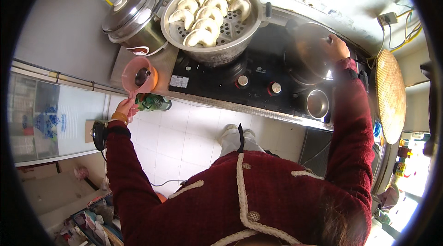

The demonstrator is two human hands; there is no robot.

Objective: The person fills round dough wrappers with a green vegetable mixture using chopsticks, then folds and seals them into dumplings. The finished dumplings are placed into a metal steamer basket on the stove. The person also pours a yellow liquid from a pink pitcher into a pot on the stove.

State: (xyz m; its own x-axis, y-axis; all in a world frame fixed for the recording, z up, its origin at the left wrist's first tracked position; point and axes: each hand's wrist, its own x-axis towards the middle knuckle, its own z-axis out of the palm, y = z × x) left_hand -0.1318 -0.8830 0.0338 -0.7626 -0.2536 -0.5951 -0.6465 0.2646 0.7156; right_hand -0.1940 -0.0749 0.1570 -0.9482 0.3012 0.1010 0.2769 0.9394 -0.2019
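My left hand point(126, 108) grips the handle of a pink plastic water scoop point(128, 73) at the left counter edge. A dark rounded object point(141, 77) shows inside it, too unclear to name. Over the right burner, my right hand point(338, 48) holds the knob of a round lid point(309, 50). The lid looks tilted above a dark pan point(294, 69), whose inside is mostly hidden. On the left burner stands a wide metal steamer pot point(221, 54). Several crescent-shaped dumplings point(209, 14) rest on its perforated tray point(225, 33).
A lidded metal cooker point(133, 21) stands left of the steamer. Near the hob's front right is a small metal bowl point(317, 103). The black hob point(221, 76) has two knobs. A woven round tray point(391, 95) leans at right. Green bottles point(154, 102) stand below the counter.
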